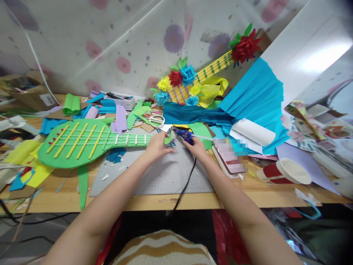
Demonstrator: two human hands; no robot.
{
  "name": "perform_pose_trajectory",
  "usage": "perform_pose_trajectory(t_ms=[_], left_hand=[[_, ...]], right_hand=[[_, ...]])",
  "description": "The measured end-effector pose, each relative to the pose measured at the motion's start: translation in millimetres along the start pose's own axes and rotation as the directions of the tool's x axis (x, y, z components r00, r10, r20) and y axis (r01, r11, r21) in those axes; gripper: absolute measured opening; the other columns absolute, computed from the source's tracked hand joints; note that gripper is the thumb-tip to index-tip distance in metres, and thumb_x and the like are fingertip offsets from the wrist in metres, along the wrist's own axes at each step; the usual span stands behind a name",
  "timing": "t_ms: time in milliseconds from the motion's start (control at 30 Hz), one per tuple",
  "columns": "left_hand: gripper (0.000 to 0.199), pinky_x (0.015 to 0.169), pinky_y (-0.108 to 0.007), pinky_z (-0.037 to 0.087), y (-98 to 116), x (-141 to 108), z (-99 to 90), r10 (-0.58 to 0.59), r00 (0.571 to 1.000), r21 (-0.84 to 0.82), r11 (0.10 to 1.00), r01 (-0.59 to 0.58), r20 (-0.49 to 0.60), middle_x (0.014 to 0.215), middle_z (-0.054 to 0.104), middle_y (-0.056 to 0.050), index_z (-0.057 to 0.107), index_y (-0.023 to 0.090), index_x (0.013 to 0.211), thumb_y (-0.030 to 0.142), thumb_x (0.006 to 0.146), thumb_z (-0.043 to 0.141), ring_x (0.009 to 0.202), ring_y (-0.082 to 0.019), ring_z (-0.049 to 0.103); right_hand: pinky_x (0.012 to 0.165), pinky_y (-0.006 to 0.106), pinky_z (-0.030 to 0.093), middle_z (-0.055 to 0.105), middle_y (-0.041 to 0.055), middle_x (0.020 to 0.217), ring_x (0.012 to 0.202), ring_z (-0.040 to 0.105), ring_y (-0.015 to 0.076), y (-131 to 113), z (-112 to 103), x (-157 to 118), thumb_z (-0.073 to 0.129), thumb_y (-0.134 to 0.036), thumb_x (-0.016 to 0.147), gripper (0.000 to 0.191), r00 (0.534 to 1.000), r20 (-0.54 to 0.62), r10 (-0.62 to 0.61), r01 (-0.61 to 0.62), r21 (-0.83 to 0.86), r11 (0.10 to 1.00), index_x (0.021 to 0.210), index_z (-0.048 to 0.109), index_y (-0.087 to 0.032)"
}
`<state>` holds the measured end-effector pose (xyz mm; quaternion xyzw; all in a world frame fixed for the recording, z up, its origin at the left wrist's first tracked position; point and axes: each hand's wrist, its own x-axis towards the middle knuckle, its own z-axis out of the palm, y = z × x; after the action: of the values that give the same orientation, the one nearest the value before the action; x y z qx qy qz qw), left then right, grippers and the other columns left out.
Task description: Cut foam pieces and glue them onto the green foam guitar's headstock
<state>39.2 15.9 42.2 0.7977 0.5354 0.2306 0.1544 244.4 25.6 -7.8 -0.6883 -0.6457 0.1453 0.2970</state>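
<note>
A green paper guitar (pixel 79 141), with yellow strips and pale strings, lies on its back with its neck pointing right. My left hand (pixel 157 147) is closed around the far end of its neck, thumb reaching right; a small green piece (pixel 168 139) shows at the fingertips. In my right hand (pixel 197 147) is a blue hot glue gun (pixel 184 135), its nozzle pointing left towards that end. A clear glue stick (pixel 203 138) sticks out behind it and its black cord (pixel 186 184) runs down over the table edge. Beneath both hands lies a grey cutting mat (pixel 162 176).
White-handled scissors (pixel 156 121) lie behind my left hand. Blue crepe paper (pixel 256 99) spreads at the right, near a phone (pixel 228 156) and a paper cup (pixel 284 172). A yellow flowered paper guitar (pixel 213 68) leans at the back. Paper scraps (pixel 120 119) crowd the table's rear.
</note>
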Motion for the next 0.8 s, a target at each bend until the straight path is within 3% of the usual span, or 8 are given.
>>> perform_pose_trajectory(t_ms=[133, 233, 367, 533, 700, 800], left_hand=[[0.057, 0.082, -0.036, 0.039, 0.0, -6.4, 17.9, -0.061, 0.994, 0.011, 0.998, 0.062, -0.088, 0.097, 0.059, -0.007, 0.044, 0.019, 0.099, 0.040, 0.056, 0.074, 0.096, -0.025, 0.054], [0.056, 0.086, -0.036, 0.037, -2.5, -9.3, 23.8, -0.079, 0.989, -0.009, 0.997, 0.078, -0.122, 0.097, 0.058, -0.006, 0.044, 0.020, 0.099, 0.039, 0.056, 0.075, 0.098, -0.025, 0.052], [0.057, 0.082, -0.035, 0.038, -6.1, -6.6, 15.3, -0.059, 0.995, -0.035, 0.998, 0.057, -0.083, 0.097, 0.059, -0.006, 0.045, 0.019, 0.098, 0.044, 0.054, 0.074, 0.095, -0.025, 0.053], [0.048, 0.076, -0.034, 0.038, -7.6, -0.4, -2.3, -0.053, 0.996, -0.038, 0.998, 0.051, -0.071, 0.093, 0.060, -0.004, 0.047, 0.021, 0.089, 0.046, 0.057, 0.072, 0.088, -0.023, 0.054], [0.039, 0.078, -0.034, 0.036, -5.9, -10.5, 9.3, -0.102, 0.991, 0.004, 0.995, 0.103, -0.091, 0.087, 0.060, -0.003, 0.047, 0.020, 0.086, 0.042, 0.062, 0.069, 0.086, -0.021, 0.055], [0.036, 0.080, -0.034, 0.035, -4.7, -15.6, 19.4, -0.119, 0.983, 0.003, 0.993, 0.121, -0.136, 0.089, 0.060, -0.003, 0.048, 0.020, 0.086, 0.040, 0.064, 0.068, 0.088, -0.021, 0.054]], right_hand=[[0.066, 0.030, 0.044, 0.065, 0.0068, 0.082, 0.075, 0.060, 0.0199, -5.8, -8.2, 2.8, 0.052, -0.049, 0.072, 0.035, 0.994, 0.096, 0.054, -0.059, 0.051, 0.997, 0.087, 0.060, -0.018], [0.057, 0.026, 0.044, 0.065, 0.0058, 0.076, 0.061, 0.058, 0.0150, -13.2, -25.7, 9.2, 0.052, -0.048, 0.073, 0.035, 0.986, 0.134, 0.098, -0.117, 0.136, 0.984, 0.087, 0.058, -0.017], [0.048, 0.021, 0.040, 0.056, 0.0009, 0.060, 0.050, 0.051, 0.0103, -27.8, -57.6, 18.0, 0.053, -0.051, 0.073, 0.037, 0.971, 0.233, 0.058, -0.116, 0.243, 0.963, 0.084, 0.056, -0.015], [0.043, 0.021, 0.033, 0.050, -0.0016, 0.050, 0.044, 0.043, 0.0079, -35.5, -79.2, 20.3, 0.055, -0.058, 0.068, 0.043, 0.967, 0.249, 0.048, -0.090, 0.159, 0.983, 0.069, 0.056, -0.015], [0.043, 0.021, 0.032, 0.048, -0.0016, 0.049, 0.043, 0.041, 0.0075, -32.2, -85.5, 27.1, 0.053, -0.061, 0.069, 0.047, 0.968, 0.249, 0.024, -0.079, 0.211, 0.974, 0.069, 0.057, -0.014], [0.042, 0.021, 0.030, 0.045, -0.0025, 0.047, 0.042, 0.040, 0.0072, -38.1, -96.6, 37.5, 0.052, -0.062, 0.070, 0.049, 0.950, 0.312, -0.015, -0.053, 0.208, 0.977, 0.073, 0.058, -0.014]])
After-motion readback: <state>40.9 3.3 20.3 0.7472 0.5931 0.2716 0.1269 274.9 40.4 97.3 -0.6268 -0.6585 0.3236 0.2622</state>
